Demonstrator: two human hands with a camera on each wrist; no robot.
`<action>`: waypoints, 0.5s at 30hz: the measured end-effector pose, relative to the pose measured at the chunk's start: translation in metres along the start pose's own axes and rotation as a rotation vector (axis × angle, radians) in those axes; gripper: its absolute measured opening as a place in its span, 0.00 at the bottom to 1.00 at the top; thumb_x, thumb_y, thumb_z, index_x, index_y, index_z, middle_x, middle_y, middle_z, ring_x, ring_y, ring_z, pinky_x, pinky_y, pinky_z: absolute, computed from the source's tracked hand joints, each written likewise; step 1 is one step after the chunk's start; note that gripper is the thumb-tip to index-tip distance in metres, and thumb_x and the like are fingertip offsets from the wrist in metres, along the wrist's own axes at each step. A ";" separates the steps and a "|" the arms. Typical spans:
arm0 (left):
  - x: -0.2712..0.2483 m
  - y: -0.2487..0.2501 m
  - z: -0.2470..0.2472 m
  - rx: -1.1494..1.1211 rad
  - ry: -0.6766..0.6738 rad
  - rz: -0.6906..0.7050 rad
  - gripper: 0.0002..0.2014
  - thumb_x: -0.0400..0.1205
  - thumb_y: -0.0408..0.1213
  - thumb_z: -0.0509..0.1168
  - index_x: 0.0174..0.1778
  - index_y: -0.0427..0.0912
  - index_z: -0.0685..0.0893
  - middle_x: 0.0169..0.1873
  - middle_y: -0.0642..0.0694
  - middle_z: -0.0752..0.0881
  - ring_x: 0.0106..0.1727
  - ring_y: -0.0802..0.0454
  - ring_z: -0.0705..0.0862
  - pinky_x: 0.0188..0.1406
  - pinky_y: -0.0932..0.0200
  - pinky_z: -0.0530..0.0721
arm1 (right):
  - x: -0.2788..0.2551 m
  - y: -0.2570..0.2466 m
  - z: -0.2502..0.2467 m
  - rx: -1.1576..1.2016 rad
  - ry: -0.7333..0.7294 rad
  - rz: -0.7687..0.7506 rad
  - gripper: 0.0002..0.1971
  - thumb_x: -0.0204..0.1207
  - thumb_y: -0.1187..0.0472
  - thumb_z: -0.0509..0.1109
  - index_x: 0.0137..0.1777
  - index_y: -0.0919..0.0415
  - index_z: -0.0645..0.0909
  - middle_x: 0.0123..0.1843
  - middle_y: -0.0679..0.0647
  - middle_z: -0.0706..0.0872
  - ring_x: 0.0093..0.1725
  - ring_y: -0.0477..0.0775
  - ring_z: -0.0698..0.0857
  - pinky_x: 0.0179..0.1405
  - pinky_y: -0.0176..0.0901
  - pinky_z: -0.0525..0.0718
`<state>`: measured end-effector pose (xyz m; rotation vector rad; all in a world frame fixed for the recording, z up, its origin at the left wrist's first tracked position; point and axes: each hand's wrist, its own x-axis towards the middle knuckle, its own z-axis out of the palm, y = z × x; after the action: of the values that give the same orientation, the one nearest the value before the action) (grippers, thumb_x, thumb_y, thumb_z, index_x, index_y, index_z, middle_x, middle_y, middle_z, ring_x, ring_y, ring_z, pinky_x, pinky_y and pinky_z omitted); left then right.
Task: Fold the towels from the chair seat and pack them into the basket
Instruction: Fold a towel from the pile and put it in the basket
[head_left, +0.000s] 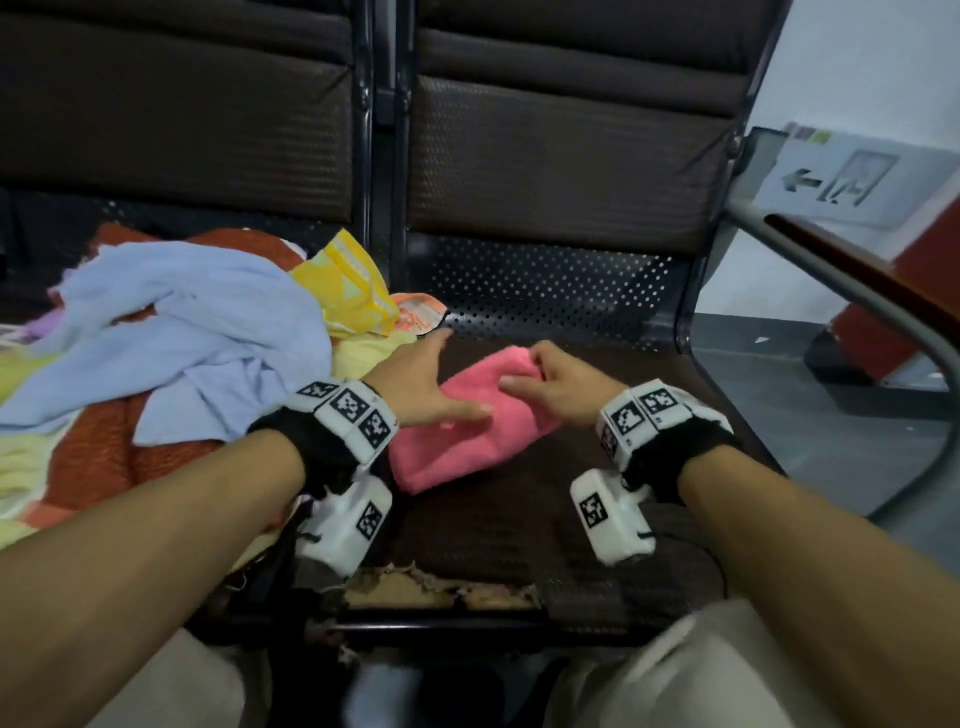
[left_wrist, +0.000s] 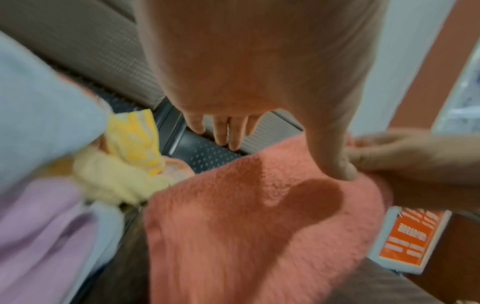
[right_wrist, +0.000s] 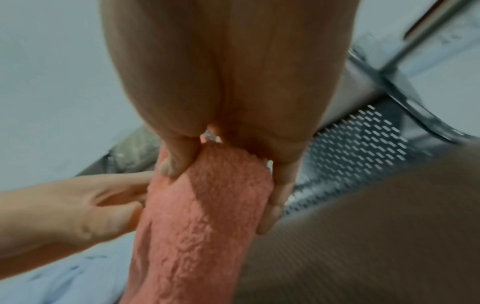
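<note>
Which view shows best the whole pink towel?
The head view: the pink towel lies folded on the seat, most of its outline visible between both hands. The left wrist view shows only its blurred top, and the right wrist view only its end in the right hand's grip.

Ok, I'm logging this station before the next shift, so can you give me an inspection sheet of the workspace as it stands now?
Surface: dark brown padded chair seat, front edge torn.
Job's things: folded pink terry towel on the seat; basket not seen.
Clutter: pile on the neighbouring seat with a light blue cloth, a yellow patterned cloth and rust-orange fabric.
Grips: left hand open, fingers straight, thumb on the towel; right hand pinching the towel's far end.
Cables: thin black cable by the right wrist camera.
Surroundings: metal armrest, grey wall sign with arrow.
</note>
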<state>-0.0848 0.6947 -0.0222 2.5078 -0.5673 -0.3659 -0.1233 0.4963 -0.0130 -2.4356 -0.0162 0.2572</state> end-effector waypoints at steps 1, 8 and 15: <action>-0.002 0.012 -0.006 -0.013 0.001 0.044 0.55 0.61 0.61 0.77 0.79 0.41 0.60 0.75 0.43 0.71 0.74 0.46 0.72 0.73 0.49 0.72 | -0.007 -0.011 -0.009 -0.005 0.027 -0.069 0.11 0.76 0.47 0.70 0.45 0.48 0.70 0.43 0.47 0.81 0.42 0.45 0.80 0.37 0.39 0.76; -0.038 0.086 -0.036 -0.118 -0.048 0.236 0.18 0.61 0.55 0.80 0.41 0.56 0.84 0.34 0.67 0.88 0.37 0.70 0.86 0.35 0.76 0.82 | -0.093 -0.049 -0.080 0.044 0.277 -0.288 0.14 0.74 0.58 0.75 0.53 0.58 0.75 0.44 0.53 0.84 0.43 0.48 0.82 0.44 0.41 0.80; -0.084 0.174 -0.026 0.008 -0.071 0.355 0.13 0.75 0.41 0.70 0.51 0.41 0.79 0.47 0.43 0.85 0.47 0.48 0.84 0.47 0.54 0.82 | -0.209 -0.001 -0.131 0.234 0.606 -0.203 0.13 0.72 0.62 0.76 0.54 0.62 0.79 0.47 0.58 0.88 0.47 0.54 0.87 0.52 0.54 0.84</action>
<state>-0.2047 0.6118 0.1075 2.3464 -1.0240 -0.3170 -0.3034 0.3979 0.1236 -2.1654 0.0329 -0.5421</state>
